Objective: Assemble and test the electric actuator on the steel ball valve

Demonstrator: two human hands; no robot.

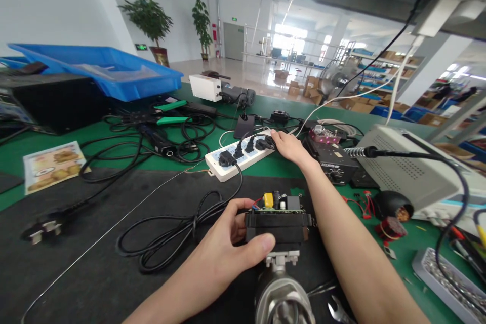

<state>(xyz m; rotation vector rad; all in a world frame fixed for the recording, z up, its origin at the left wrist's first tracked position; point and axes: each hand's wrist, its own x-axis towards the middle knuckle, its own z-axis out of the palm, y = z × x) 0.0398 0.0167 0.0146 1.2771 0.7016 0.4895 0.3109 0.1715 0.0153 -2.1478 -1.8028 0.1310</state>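
My left hand (243, 243) is closed around a black housing (279, 230) with an exposed circuit board (283, 203) on top, where a yellow part and red and blue wires show. Below the housing sits a metal valve body (283, 298), joined by a bracket. My right hand (290, 148) reaches forward and grips the right end of a white power strip (228, 172), its fingertips close to the last black plug (264, 143). Several plugs fill the strip. What lies under my right palm is hidden. A coiled black cable (193, 228) runs from one plug to the mat.
At the right are a grey bench instrument (410, 167), a black control box (332, 159), a tray of screws (448, 283) and a wrench (337, 311). A blue bin (140, 88), tangled cables (144, 147) and a loose plug (45, 230) lie on the left. A phone (244, 125) rests behind the strip.
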